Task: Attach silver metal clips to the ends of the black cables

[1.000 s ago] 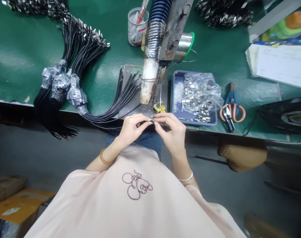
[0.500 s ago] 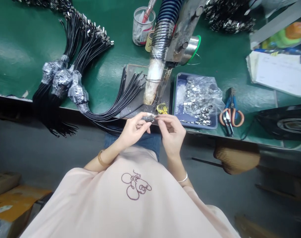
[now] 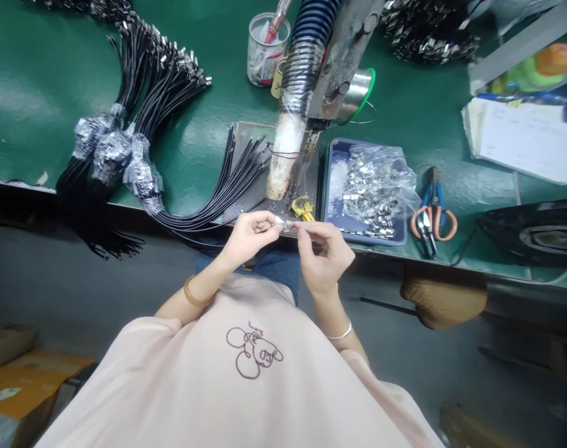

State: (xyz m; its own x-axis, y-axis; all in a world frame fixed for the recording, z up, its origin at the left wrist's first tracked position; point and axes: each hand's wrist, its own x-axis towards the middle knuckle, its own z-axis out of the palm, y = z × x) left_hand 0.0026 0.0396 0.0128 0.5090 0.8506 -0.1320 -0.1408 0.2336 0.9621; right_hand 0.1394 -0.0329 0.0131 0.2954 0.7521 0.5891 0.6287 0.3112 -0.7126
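Observation:
My left hand [image 3: 248, 236] and my right hand [image 3: 323, 252] meet at the front edge of the green bench, fingers pinched together. Between the fingertips sits a small metal connector [image 3: 287, 224] on the end of a thin black cable. Loose black cables [image 3: 227, 186] fan out from the left hand across a dark work plate [image 3: 246, 134]. Just beyond the hands stand a yellow clip [image 3: 302, 206] and the wrapped nozzle of a hose-fed tool [image 3: 286, 152].
A blue tray [image 3: 332, 186] holds a plastic bag of metal connectors [image 3: 377, 186]. Snips with orange and blue handles [image 3: 433, 214] lie to its right. Bundled black cables [image 3: 125, 143], a clear cup [image 3: 263, 50], a solder spool [image 3: 358, 87] and papers [image 3: 526, 137] sit further back.
Both hands have stayed pinched at the bench edge, working the small part. The right hand's fingers have curled in slightly and the view has shifted a little.

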